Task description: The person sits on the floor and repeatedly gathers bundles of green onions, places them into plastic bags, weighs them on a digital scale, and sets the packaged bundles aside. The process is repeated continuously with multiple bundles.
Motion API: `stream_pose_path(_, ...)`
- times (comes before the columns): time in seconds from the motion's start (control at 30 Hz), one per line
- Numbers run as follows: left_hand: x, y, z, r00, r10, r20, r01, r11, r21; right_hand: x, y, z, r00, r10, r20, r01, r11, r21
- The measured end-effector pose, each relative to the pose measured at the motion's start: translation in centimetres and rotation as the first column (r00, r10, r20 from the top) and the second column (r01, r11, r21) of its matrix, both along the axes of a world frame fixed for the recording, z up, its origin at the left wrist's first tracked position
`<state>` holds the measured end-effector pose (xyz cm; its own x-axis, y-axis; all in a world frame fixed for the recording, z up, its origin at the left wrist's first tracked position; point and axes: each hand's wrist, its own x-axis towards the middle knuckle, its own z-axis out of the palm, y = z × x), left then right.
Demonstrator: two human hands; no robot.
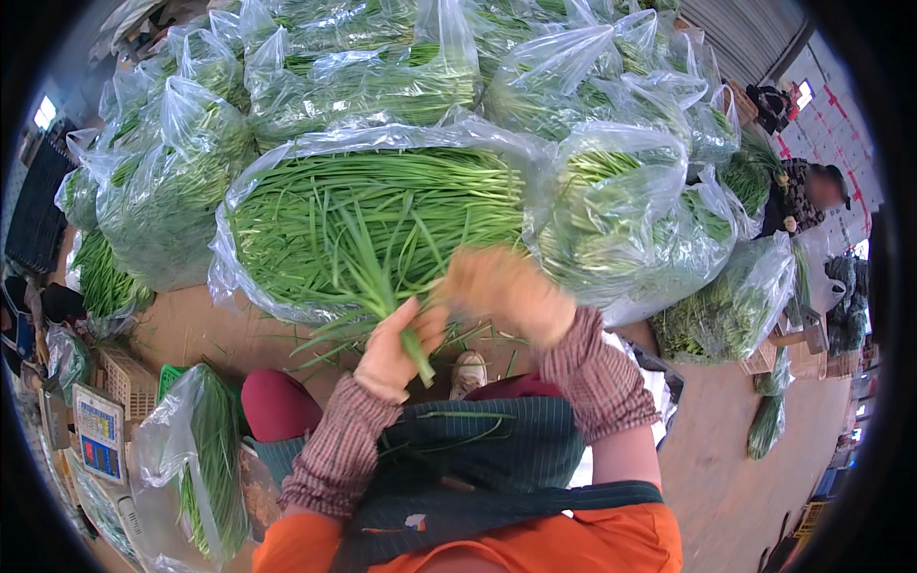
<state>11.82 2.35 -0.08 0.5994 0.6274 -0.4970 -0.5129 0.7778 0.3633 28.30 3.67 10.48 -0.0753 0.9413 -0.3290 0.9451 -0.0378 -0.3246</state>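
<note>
My left hand [394, 351] is closed around a small bunch of green chive-like leaves [418, 354], its pale stem ends pointing down toward my lap and its leaf tips fanning upward. Beside it, my right hand [505, 290] is blurred by motion; its fingers are close to the left fingers, and whether they grip anything is unclear. Just beyond both hands lies a wide-mouthed clear plastic bag [276, 154] filled with long leaves [387, 193], laid sideways with paler ends to the right. A few loose leaves [466, 414] lie on my dark striped apron [487, 448].
Filled clear bags [365, 86] are heaped ahead, with another [623, 243] at right. A bagged bunch [215, 458], a digital scale [99, 433] and a plastic crate [129, 383] stand at left. Another person [802, 190] is at far right. Leaf scraps litter the brown floor [186, 326].
</note>
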Motion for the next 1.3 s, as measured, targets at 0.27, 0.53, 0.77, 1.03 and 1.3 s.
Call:
stream_pose_path(0.27,-6.5,-0.8,6.4,0.978,-0.037,-0.203,0.066,0.988,0.139,10.8,14.1,-8.0,0.933,-0.165,0.320,0.180,0.984,-0.017)
stream_pose_path(0.53,-5.1,-2.0,-4.5,1.000,0.009,-0.010,-0.008,0.997,0.077,10.3,9.8,-2.6,0.977,-0.130,0.169,0.074,0.951,0.301)
stream_pose_path(0.77,-4.9,-2.1,-1.8,0.992,-0.125,-0.027,0.127,0.990,0.061,1.3,-2.7,-7.2,0.928,-0.130,-0.349,0.145,0.989,0.017)
stream_pose_path(1.03,-7.1,-2.3,-2.1,0.944,-0.231,-0.235,0.261,0.960,0.103,-2.7,-4.9,-9.2,0.425,-0.327,-0.844,0.302,0.930,-0.208)
stream_pose_path(1.3,-9.8,-2.9,-4.6,0.855,-0.139,-0.500,0.202,0.976,0.075,6.6,-1.1,8.7,0.789,-0.261,-0.556,0.557,0.685,0.470)
